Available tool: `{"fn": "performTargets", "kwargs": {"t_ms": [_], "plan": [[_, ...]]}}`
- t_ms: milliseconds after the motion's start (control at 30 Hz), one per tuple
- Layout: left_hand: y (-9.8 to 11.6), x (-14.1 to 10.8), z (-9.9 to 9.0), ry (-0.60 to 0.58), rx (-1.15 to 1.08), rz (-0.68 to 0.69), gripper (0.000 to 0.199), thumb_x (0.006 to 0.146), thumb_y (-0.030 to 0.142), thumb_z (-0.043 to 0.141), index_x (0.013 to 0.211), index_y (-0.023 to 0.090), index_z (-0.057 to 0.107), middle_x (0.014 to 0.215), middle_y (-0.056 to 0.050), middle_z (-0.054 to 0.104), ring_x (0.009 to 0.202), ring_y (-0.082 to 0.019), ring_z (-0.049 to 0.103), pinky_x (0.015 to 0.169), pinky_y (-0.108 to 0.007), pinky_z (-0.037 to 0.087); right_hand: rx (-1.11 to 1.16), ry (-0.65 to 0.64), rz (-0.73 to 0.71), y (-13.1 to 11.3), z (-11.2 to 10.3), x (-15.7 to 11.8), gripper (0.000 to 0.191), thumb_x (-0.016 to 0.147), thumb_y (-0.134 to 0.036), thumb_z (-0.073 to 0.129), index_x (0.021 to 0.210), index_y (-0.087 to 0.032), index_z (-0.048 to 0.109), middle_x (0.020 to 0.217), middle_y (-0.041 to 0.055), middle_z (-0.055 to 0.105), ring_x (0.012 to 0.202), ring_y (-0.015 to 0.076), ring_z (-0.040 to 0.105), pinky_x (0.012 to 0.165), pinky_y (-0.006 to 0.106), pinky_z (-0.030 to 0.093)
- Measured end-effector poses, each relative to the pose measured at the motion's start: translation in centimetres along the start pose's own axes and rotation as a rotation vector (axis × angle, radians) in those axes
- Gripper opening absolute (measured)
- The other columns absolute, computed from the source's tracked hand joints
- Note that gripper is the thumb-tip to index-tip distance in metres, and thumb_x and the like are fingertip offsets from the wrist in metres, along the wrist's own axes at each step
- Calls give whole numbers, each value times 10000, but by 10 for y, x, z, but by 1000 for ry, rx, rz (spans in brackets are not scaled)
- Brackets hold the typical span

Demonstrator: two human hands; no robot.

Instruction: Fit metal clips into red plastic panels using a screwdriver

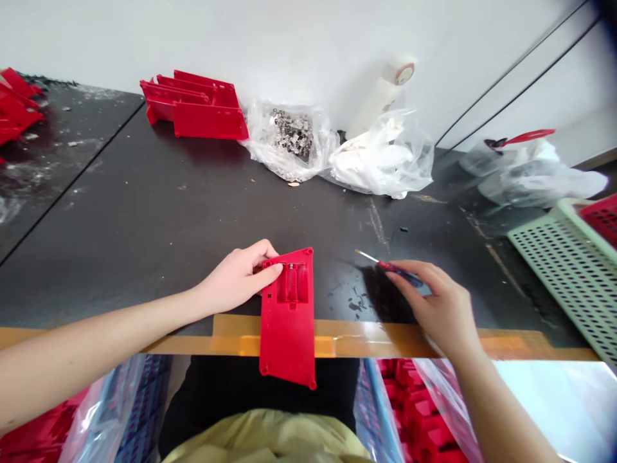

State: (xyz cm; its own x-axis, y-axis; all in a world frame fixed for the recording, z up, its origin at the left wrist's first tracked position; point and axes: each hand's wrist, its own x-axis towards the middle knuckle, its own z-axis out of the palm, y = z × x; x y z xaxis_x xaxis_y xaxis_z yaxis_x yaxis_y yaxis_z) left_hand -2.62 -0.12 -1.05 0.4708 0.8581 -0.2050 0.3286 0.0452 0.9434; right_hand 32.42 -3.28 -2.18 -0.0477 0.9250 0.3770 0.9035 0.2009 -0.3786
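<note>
My left hand (241, 273) grips a red plastic panel (288, 341) by its upper left corner, thumb on the front face. Near the panel's top is a recessed battery compartment with a small metal spring showing. The panel's lower part hangs past the table edge. To the right, my right hand (438, 296) is closed round a small screwdriver (400, 271) with a red and dark blue handle. The screwdriver's thin metal shaft points up and left, apart from the panel. Dark flakes (357, 302) lie on the table between the panel and the right hand.
Red plastic parts (207, 119) stand at the back left, beside a bag of small metal pieces (294, 132) and a bag of white pieces (380, 157). A white bottle (378, 96) leans behind. A green basket (569, 270) sits right. Crates of red parts (419, 411) are below the taped edge.
</note>
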Motion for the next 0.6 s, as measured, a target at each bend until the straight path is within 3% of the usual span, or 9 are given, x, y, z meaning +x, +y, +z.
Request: {"fn": "performTargets", "kwargs": {"t_ms": [100,233,400,500,600], "plan": [[-2,1,2,32,20,-2,215,939,418,522,878,213,513,748,13,704,641,-156,653,584,-259,470,182,105,97,-22,-7,9,228,844,-430,682,969,-250,746,778,36,723,648,189,636,620,338,494],[-3,1,3,60,33,8,212,932,403,531,847,212,495,733,25,687,623,-142,626,586,-251,450,441,187,195,-55,-8,23,160,774,-405,761,861,-270,764,701,15,676,572,149,559,514,296,409],[0,2,2,58,36,23,209,914,392,551,830,210,492,734,26,691,637,-138,617,603,-248,441,1123,169,215,-101,-3,53,255,627,-391,857,682,-245,656,598,-40,530,458,91,438,432,264,371],[1,2,1,32,40,19,187,882,378,592,861,209,514,760,13,715,632,-141,619,586,-246,431,1260,215,308,-128,-1,73,328,779,-401,697,617,-232,468,640,-31,483,400,66,330,324,255,217],[1,1,0,5,29,21,175,857,353,617,881,212,518,806,0,733,662,-153,644,596,-253,449,1134,291,269,-150,5,81,341,937,-437,412,661,-252,337,592,-23,518,316,76,292,288,282,185]]}}
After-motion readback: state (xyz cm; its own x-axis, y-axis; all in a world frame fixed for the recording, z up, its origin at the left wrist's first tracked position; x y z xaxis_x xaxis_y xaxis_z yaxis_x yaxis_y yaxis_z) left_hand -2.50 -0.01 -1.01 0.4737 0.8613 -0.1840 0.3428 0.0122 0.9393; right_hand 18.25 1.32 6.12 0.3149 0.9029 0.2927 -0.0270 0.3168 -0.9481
